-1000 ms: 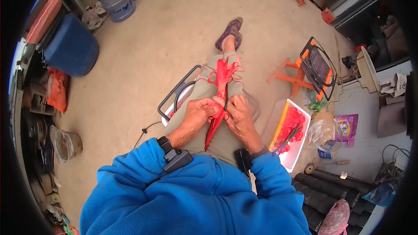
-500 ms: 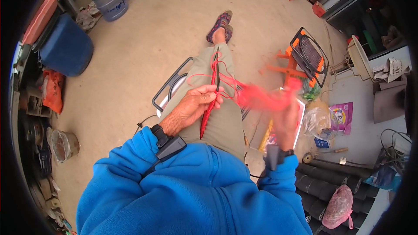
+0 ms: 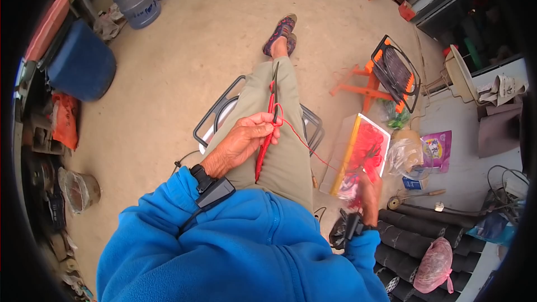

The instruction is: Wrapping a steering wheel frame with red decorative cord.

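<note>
My left hand (image 3: 253, 134) is closed around a slim, tapered piece (image 3: 260, 162) lying lengthwise above my thigh, black at its far tip and wound tightly with red cord along its near part. A small loop stands by my fingertips. From there a single red strand (image 3: 300, 139) runs right to an open box (image 3: 343, 154) with a white rim and a yellow edge. Loose red cord (image 3: 362, 140) fills the box. My right hand (image 3: 369, 194) reaches over its near right side, fingers bent among red material; exactly what they grip is hidden.
A low black-framed seat (image 3: 219, 109) is under my legs. Right of the box lie clear plastic wrapping (image 3: 404, 155) and a purple packet (image 3: 438, 150); black rolls (image 3: 411, 249) lie nearer. A folding stool (image 3: 394, 72) stands beyond. At left are a blue bin (image 3: 81, 64) and a bucket (image 3: 78, 189).
My right hand has come down to the box, and the red cord bundle it was swinging beside my leg is no longer in the air. The loops at my left hand have drawn down to one small loop.
</note>
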A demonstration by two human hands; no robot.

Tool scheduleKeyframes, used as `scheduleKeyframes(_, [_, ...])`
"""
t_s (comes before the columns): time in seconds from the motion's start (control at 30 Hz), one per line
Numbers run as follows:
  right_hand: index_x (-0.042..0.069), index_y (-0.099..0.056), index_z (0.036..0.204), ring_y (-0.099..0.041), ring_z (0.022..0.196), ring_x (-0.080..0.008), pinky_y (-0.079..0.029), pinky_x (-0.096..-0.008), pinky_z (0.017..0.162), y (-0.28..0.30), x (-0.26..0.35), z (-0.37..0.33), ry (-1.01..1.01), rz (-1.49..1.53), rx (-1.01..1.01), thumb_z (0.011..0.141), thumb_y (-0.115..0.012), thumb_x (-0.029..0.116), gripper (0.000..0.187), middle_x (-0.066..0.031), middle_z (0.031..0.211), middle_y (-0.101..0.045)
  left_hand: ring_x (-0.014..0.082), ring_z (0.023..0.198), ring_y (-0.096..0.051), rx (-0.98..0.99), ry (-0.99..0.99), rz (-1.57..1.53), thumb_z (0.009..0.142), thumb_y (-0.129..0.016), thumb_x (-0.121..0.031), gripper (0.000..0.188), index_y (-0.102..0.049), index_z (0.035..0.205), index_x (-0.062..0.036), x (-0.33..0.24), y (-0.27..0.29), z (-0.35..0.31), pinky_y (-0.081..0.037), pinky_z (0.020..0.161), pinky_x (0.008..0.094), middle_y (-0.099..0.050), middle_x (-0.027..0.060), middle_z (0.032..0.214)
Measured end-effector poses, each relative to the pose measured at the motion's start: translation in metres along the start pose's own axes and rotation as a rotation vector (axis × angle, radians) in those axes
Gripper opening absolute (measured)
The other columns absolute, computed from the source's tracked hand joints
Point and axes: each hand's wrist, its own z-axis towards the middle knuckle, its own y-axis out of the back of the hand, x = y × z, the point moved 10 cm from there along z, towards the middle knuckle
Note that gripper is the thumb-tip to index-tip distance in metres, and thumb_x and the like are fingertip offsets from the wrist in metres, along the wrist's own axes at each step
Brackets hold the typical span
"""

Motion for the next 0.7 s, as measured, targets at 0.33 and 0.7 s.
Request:
scheduleKeyframes(0.33, [0.004, -0.059, 0.084, -0.041, 0.047, -0.0051, -0.032, -0.0220, 0.042, -0.223, 0.123, -0.028, 0.072, 0.177, 0.621, 0.087, -0.065, 0.025, 0.021, 0.0027, 0.058, -0.047, 0.0166, 0.085, -0.056, -0.044, -0.002, -0.058, 0.092, -0.056, -0.012, 0.026, -0.054, 0.113, 0.0033, 0.003, -0.003, 0.002, -0.047, 0.080, 0.0290, -0.059, 0.0078, 0.092])
scheduleKeyframes(0.7, [0.001, -0.062, 0.080, -0.046, 0.051, -0.0051, -0.037, -0.0240, 0.046, -0.240, 0.223, -0.117, 0.539, 0.113, 0.788, 0.084, -0.064, 0.012, 0.012, 0.0046, 0.060, -0.053, 0.0108, 0.083, -0.060, -0.106, -0.106, -0.125, 0.089, -0.059, -0.007, 0.024, -0.052, 0.112, -0.0011, 0.018, 0.004, 0.009, -0.051, 0.075, 0.0235, -0.060, 0.0044, 0.096])
